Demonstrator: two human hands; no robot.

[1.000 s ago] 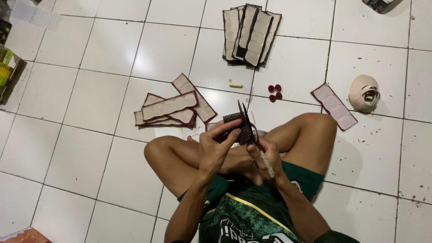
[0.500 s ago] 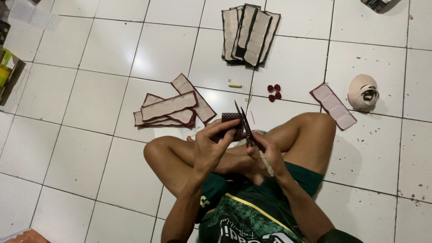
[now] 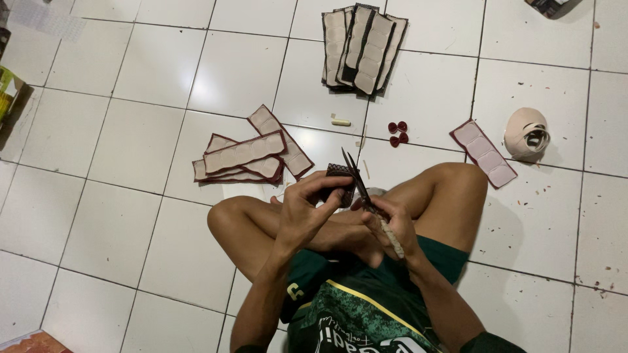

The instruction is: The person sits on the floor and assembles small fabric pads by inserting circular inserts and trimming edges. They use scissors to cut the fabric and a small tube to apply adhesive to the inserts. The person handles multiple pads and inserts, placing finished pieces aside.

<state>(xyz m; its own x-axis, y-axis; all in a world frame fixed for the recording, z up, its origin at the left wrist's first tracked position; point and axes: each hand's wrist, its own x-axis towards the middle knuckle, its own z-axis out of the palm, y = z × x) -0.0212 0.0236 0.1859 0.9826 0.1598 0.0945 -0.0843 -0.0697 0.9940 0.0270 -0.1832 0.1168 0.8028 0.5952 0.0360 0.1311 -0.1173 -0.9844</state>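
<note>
Dark red strip [image 3: 338, 183] pinched in left hand [image 3: 307, 209]; right hand [image 3: 386, 222] has swung its scissors [image 3: 356, 178] upright, blades now parted at twelve o'clock.

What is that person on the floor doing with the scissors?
A person sits cross-legged on the white tiled floor. Their left hand holds a small dark patterned piece, and their right hand works a pair of scissors with the blades open beside it. A loose pile of padded strips lies by the left knee, a dark-edged stack sits farther out, and one single strip lies near a roll of tape.
</note>
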